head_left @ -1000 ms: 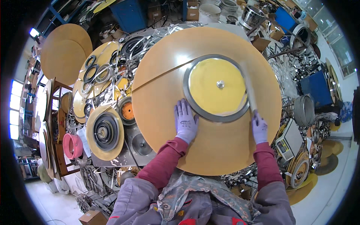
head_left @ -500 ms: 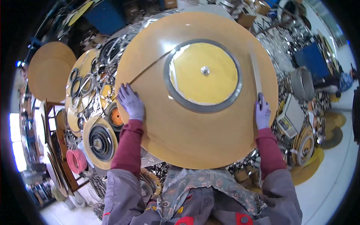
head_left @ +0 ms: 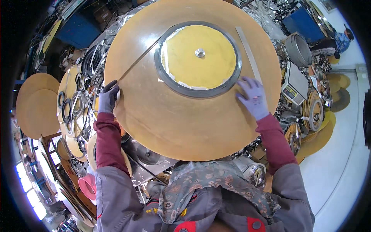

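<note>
A large tan round disc point(head_left: 174, 127) lies flat before me. On it sits a dark grey ring of coiled strip point(head_left: 198, 94) around a yellow round plate point(head_left: 216, 58) with a metal knob at its centre. From the ring's left side a thin dark strip point(head_left: 139, 58) runs straight to the disc's left edge. There my left hand point(head_left: 108, 98), in a lavender glove with dark fingertips, is closed round it. My right hand point(head_left: 255, 98), gloved too, is spread over the disc beside the ring's lower right. Past its fingers lies a flat metal ruler point(head_left: 249, 54), its lower end hidden.
Strip coils and scraps crowd the left side, with a pink basin point(head_left: 88, 186) lower down. On the right stand a digital scale point(head_left: 294, 84), a wire basket point(head_left: 298, 50) and stacked discs point(head_left: 315, 114). A person point(head_left: 340, 42) is at the far right.
My right hand has let go of the ruler and moved inward toward the ring, fingers spread. My left hand has gone from lying on the disc to gripping the strip at its edge.
</note>
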Demonstrator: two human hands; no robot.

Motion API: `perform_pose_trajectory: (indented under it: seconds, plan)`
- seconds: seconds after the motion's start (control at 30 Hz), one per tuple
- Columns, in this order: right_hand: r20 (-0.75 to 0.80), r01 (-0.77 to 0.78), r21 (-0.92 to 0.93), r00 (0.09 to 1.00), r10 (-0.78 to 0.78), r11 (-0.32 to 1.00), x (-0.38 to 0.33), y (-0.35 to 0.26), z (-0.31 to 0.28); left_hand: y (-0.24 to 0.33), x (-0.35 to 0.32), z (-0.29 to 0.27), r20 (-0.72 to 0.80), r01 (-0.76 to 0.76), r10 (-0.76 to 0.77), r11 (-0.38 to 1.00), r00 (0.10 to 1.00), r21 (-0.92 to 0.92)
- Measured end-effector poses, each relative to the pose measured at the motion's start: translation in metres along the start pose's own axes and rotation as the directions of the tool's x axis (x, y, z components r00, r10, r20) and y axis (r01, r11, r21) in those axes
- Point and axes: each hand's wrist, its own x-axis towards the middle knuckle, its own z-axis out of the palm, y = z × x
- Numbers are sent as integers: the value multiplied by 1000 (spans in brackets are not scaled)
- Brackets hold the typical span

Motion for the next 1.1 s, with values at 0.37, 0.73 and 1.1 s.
perform_pose_trajectory:
  seconds: [0.37,0.73,1.1]
  plan:
    - [230,610,183,735,-637,771,76,32,23,79,33,141,198,-327,540,153,818,932]
    - [-272,-715,500,407,872,490,-193,139,37,85,5,169,247,-244,96,690,964,682]
    - [481,-553,822,549,683,-135,-235,70,212,59,-55,183,-1,-36,42,849,999,528]
